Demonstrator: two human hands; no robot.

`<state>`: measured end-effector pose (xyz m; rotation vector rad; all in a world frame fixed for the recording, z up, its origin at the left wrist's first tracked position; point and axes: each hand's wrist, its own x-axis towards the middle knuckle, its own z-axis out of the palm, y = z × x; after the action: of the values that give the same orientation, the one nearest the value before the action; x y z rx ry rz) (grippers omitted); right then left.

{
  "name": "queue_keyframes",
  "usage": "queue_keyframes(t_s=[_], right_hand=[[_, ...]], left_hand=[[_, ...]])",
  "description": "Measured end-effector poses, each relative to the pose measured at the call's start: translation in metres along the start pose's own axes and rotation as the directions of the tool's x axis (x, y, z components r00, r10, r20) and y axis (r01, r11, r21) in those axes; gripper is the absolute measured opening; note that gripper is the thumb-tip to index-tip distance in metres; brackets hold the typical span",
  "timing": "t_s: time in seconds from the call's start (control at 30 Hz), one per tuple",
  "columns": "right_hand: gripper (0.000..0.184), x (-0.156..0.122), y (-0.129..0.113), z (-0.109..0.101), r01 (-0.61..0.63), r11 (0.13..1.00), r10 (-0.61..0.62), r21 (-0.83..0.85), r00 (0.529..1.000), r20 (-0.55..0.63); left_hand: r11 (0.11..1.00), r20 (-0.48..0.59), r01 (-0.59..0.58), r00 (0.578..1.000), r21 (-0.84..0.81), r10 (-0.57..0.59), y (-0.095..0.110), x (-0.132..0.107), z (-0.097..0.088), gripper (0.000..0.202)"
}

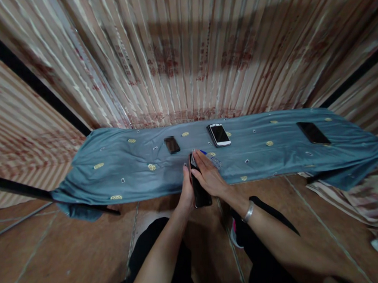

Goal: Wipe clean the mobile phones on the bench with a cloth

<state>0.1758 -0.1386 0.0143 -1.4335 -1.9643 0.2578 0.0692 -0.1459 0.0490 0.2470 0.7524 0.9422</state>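
Near the cloth's front edge, my left hand (188,192) is closed around the edge of a dark smartphone (201,195), which is tilted with its glossy black face up. My right hand (209,174) lies over the phone's upper part, its fingers pressed together and its thumb on the screen. A small pale patch shows under those fingers; I cannot make out whether it is a thin piece or glare. Just beyond the right fingers are a small blue item (203,152) and a crumpled clear plastic piece (215,160), both partly hidden.
A blue patterned cloth (140,179) covers the long, narrow surface. On it lie a small dark item (172,145), partly pixelated, a white phone (220,135) on a dark one, and a black phone (313,132) at right. Striped curtains (182,51) and dark poles (32,79) enclose it.
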Motion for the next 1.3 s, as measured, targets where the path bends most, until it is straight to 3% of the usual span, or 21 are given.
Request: queue_keyframes(t_s=[0.13, 0.6, 0.93, 1.07, 1.3], right_hand=[[0.063, 0.0, -0.009, -0.003, 0.036, 0.999, -0.036, 0.014, 0.999, -0.008], [0.055, -0.011, -0.028, 0.006, 0.113, 0.99, -0.115, 0.084, 0.993, 0.018], [0.055, -0.029, -0.054, 0.004, 0.171, 0.979, -0.176, 0.114, 0.984, 0.038], [0.056, -0.029, -0.064, 0.002, 0.193, 0.974, -0.198, 0.121, 0.98, 0.034], [0.053, -0.033, -0.064, 0.006, 0.233, 0.966, -0.232, 0.113, 0.973, -0.025]], left_hand=[[0.999, 0.032, -0.046, 0.998, -0.014, 0.046, -0.004, 0.0, -0.002, 0.055], [0.995, -0.036, -0.102, 0.994, 0.011, 0.103, 0.007, 0.001, -0.002, 0.056], [1.0, -0.053, -0.012, 0.999, -0.027, 0.011, 0.031, 0.001, -0.002, 0.087], [0.995, -0.11, -0.088, 0.99, -0.038, 0.084, 0.042, 0.002, 0.001, 0.079], [0.989, -0.097, -0.116, 0.99, -0.094, 0.107, 0.055, 0.008, -0.001, 0.064]])
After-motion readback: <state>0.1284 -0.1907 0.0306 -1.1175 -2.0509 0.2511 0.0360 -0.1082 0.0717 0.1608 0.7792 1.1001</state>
